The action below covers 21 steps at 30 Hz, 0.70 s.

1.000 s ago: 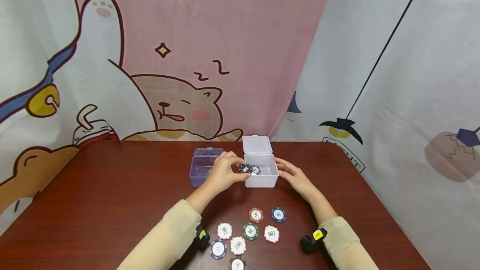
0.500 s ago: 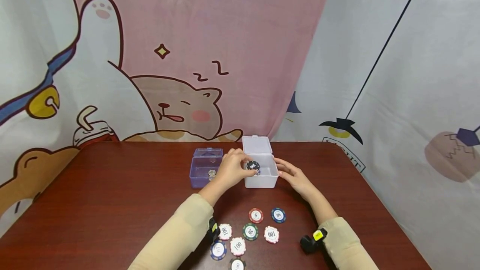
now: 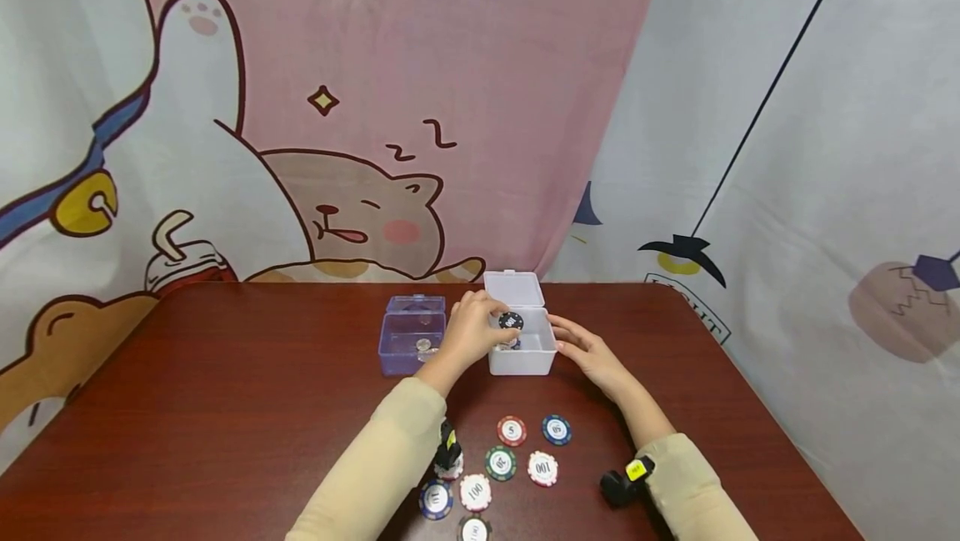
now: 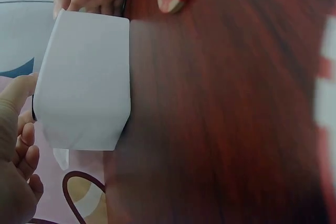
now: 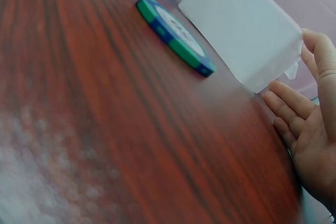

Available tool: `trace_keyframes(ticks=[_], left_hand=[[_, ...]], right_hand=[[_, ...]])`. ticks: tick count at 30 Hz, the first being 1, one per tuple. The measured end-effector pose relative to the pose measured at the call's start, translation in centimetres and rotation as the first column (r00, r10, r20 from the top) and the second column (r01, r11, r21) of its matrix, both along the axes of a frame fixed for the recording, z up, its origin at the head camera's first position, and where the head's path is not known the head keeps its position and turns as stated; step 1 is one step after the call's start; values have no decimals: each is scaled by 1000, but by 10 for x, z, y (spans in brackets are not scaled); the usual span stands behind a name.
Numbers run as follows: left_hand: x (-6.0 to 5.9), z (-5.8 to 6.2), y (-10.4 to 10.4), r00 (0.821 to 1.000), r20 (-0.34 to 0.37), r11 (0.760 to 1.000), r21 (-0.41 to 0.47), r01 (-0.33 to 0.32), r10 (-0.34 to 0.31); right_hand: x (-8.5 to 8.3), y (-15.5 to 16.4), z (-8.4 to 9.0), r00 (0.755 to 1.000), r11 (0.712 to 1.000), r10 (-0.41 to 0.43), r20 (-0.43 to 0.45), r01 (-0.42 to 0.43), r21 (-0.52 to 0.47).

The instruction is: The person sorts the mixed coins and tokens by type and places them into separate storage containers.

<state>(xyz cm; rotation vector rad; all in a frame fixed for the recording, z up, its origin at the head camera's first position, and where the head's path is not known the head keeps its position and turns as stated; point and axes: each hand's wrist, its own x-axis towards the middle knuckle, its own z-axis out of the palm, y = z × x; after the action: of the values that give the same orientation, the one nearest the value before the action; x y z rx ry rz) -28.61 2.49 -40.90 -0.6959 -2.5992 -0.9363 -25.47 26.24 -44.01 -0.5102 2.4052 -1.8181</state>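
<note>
My left hand [image 3: 472, 328] pinches a black poker chip [image 3: 511, 320] between thumb and fingers, over the opening of a white plastic box [image 3: 522, 363]. The box stands upright with its lid [image 3: 515, 289] flipped back. Another chip [image 3: 512, 344] lies inside it, partly hidden. At the box's right side, my right hand [image 3: 588, 353] touches the wall with extended fingers. In the right wrist view, the thumb of the right hand [image 5: 315, 124] reaches the rim while other fingers lie near the lower edge. The left wrist view shows mostly the outside of the box [image 4: 89, 72], hiding the chip.
Left of the white box stands a translucent purple box [image 3: 396, 358] with its lid raised and small clear pieces inside. Several chips lie nearer on the brown table [image 3: 225, 408], among them a red one [image 3: 512, 431], a blue one [image 3: 557, 430] and a green one [image 3: 501, 463].
My left hand has moved right and slightly farther away, carrying the black chip from the white box's left rim to over its inside. The right hand stays at the box's side.
</note>
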Motion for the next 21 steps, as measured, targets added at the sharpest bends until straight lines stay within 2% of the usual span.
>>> trace_keyframes(ticks=[8,21], left_hand=[[-10,-5,8,999,35,1000,14,2,-2],[-12,-8,14,1000,20,1000,-16,-3,3]], right_hand=[[0,0,2,1000,1000,7,-3,-7,1],[0,0,2,1000,1000,12,-5,-12,-8]])
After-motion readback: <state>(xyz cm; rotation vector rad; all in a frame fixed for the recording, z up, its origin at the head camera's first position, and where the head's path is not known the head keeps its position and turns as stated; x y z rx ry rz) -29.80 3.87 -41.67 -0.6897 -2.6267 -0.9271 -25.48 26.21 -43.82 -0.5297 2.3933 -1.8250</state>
